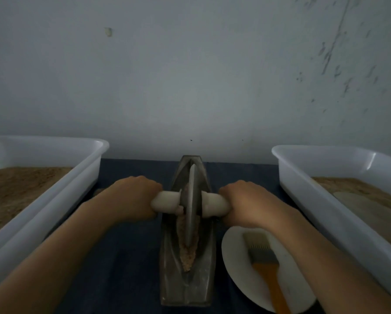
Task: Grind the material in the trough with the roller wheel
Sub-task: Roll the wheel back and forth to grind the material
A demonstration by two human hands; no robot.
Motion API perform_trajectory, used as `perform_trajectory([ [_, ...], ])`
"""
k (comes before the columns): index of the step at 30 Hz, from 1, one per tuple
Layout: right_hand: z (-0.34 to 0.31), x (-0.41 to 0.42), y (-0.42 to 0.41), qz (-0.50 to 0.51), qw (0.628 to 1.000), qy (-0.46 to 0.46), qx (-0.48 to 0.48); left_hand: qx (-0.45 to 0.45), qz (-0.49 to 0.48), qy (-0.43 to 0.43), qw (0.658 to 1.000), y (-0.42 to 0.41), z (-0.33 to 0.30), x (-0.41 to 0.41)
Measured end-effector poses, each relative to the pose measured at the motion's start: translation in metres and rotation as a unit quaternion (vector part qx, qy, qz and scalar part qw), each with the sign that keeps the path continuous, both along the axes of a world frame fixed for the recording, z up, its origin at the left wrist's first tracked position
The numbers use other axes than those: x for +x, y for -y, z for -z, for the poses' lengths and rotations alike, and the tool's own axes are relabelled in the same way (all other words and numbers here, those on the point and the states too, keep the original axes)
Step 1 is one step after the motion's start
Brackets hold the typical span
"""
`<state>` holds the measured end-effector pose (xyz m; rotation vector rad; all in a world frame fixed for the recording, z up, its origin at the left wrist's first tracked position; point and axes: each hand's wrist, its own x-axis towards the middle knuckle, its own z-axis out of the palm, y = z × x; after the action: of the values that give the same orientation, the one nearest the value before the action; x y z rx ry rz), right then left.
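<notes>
A long grey metal trough (187, 288) lies lengthwise in front of me on a dark blue cloth. Brown ground material (187, 257) fills its groove near the middle and front. A thin grey roller wheel (191, 205) stands upright in the groove, about midway along the trough. A pale wooden axle (167, 201) runs through the wheel to both sides. My left hand (135, 197) grips the axle's left end. My right hand (246, 201) grips its right end. Both wrists cover the axle tips.
A white plastic tub (60, 189) with brown powder stands at the left. A second white tub (326, 200) with brown material stands at the right. A white plate (235, 264) holding an orange-handled brush (266, 268) lies right of the trough. A grey wall rises behind.
</notes>
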<state>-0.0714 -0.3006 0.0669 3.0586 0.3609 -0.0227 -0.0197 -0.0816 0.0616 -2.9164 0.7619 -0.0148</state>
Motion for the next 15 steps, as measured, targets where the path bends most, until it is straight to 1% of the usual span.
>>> perform_trajectory([
  [4, -0.017, -0.022, -0.003, -0.019, 0.995, -0.100, 0.011, 0.036, 0.024, -0.106, 0.993, -0.006, -0.018, -0.018],
  [7, -0.019, -0.021, -0.004, -0.024, 0.992, -0.122, 0.003, 0.046, 0.030, -0.133, 0.990, -0.006, -0.020, -0.019],
  [9, -0.014, -0.010, -0.006, -0.010, 0.993, -0.117, -0.020, 0.036, 0.027, -0.114, 0.993, -0.004, -0.016, -0.013],
  [11, -0.007, 0.003, -0.004, 0.014, 0.996, -0.087, -0.023, 0.013, 0.017, -0.067, 0.998, -0.001, -0.008, -0.002],
  [12, -0.003, 0.010, -0.002, 0.022, 0.998, -0.060, -0.018, -0.004, 0.010, -0.033, 0.999, 0.001, -0.003, 0.004],
  [15, 0.008, 0.028, 0.004, 0.015, 0.997, 0.075, 0.001, -0.057, -0.021, 0.066, 0.996, 0.006, 0.012, 0.021],
])
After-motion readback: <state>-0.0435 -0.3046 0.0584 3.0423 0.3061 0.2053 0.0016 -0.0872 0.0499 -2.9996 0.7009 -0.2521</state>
